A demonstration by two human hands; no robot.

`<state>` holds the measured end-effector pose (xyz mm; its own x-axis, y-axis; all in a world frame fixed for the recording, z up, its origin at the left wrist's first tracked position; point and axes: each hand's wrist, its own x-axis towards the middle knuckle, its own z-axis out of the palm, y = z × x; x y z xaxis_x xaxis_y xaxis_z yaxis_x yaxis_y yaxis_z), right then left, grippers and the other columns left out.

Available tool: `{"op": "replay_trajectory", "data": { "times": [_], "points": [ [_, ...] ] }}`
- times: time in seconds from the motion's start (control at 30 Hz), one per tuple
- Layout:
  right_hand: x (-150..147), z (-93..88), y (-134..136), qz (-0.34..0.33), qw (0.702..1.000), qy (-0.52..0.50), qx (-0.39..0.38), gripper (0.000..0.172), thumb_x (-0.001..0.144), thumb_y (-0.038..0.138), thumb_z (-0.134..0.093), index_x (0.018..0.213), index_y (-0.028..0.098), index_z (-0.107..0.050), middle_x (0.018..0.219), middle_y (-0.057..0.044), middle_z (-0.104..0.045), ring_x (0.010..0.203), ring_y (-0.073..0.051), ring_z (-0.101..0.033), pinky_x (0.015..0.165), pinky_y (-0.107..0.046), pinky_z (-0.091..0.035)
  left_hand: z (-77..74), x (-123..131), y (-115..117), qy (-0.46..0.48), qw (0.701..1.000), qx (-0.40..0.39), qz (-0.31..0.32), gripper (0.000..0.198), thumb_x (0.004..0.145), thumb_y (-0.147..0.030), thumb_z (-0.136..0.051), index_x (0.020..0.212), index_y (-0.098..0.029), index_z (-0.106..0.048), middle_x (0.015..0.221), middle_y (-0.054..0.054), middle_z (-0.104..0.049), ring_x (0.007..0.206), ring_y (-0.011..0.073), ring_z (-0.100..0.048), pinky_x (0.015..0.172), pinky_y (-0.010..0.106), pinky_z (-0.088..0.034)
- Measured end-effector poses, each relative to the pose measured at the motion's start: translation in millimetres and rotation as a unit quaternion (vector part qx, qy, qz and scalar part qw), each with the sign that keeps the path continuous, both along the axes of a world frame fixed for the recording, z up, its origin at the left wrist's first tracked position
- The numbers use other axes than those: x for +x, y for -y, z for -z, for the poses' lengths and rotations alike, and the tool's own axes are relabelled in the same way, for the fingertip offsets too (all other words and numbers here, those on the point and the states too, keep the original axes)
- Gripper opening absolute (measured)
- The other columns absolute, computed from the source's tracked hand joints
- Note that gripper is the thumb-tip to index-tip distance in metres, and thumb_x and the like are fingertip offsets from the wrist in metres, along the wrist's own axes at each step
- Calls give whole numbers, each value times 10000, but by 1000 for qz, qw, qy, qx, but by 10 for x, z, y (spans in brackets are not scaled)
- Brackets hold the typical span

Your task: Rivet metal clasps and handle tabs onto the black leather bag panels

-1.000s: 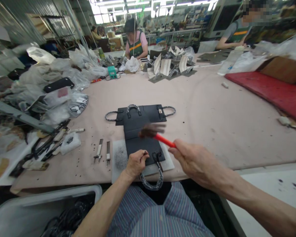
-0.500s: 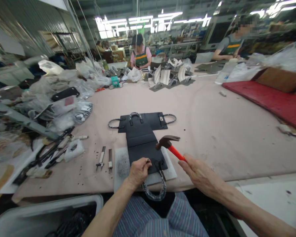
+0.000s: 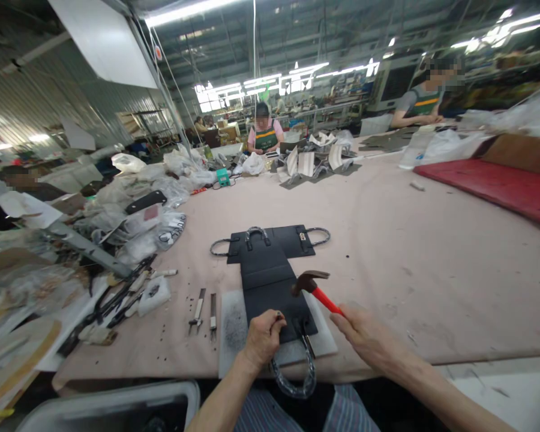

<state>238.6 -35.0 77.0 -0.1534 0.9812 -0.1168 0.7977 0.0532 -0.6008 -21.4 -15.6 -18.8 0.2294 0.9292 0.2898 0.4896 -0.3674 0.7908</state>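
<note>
My right hand is closed round the orange handle of a claw hammer, its dark head raised just above the black leather piece. At the near left part of that leather, my left hand is closed with its fingertips pinched together; what they hold is too small to make out. The leather has plastic-wrapped handles, one of them a near loop hanging over the table edge. Beneath the near end lies a pale board. Two metal fork-tipped tools lie left of the board.
Plastic bags and hand tools are heaped at the left. A grey bin stands below the front edge. Grey cut pieces lie at the back, a red board at the right. Two people sit across the table.
The camera view has tilted up, so everything appears lower and slightly to the right. Both hands keep nearly the same pose, with the hammer still held over the leather.
</note>
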Motion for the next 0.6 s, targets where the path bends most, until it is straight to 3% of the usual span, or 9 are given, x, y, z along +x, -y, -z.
{"op": "replay_trajectory", "data": {
  "times": [0.13,0.2,0.27,0.33,0.4,0.5,0.6],
  "points": [
    [307,414,-148,91,994,-5,-56,373,1007,367,-316,776,203,-560,633,-30,-605,597,-175,-573,593,-295,-386,-55,4,6,-5,1000,-18,-1,142,946,-202,-543,898,-193,-677,872,31,-730,820,156,-687,779,260,-499],
    [416,581,-175,105,991,81,-25,346,1007,355,-354,911,168,-629,717,-75,-653,667,-216,-617,627,-323,-429,-94,12,19,-6,1000,-30,-5,144,947,-211,-546,913,-197,-685,890,31,-737,835,158,-690,794,264,-505],
    [424,679,-186,95,981,166,39,325,993,338,-421,1119,133,-640,958,-156,-701,857,-281,-657,734,-383,-480,-132,29,43,-4,999,-42,-14,152,952,-224,-544,935,-204,-694,912,32,-746,863,163,-696,815,270,-514],
    [295,711,-191,66,973,188,118,382,978,315,-468,1291,131,-587,1246,-206,-640,1098,-334,-615,895,-455,-480,-164,52,73,-1,998,-50,-32,162,954,-243,-545,967,-210,-703,939,35,-757,896,171,-705,837,277,-525],
    [45,706,-188,12,972,143,186,424,977,297,-489,1372,157,-544,1413,-186,-551,1262,-340,-523,1029,-488,-429,-187,74,103,2,997,-56,-50,176,954,-260,-548,999,-217,-712,972,39,-767,924,177,-714,853,281,-534],
    [-388,694,-153,-97,969,55,222,402,960,299,-541,1347,194,-576,1404,-141,-559,1277,-310,-500,1075,-486,-412,-199,109,133,5,996,-61,-63,196,954,-269,-536,996,-228,-722,971,35,-773,918,177,-717,848,282,-539],
    [-641,710,-106,-134,970,9,201,374,902,272,-620,1274,231,-628,1365,-106,-573,1260,-307,-492,1086,-504,-400,-187,160,124,31,992,-81,-90,202,945,-301,-546,920,-226,-732,911,29,-769,873,179,-712,821,283,-539]
  ]
}}
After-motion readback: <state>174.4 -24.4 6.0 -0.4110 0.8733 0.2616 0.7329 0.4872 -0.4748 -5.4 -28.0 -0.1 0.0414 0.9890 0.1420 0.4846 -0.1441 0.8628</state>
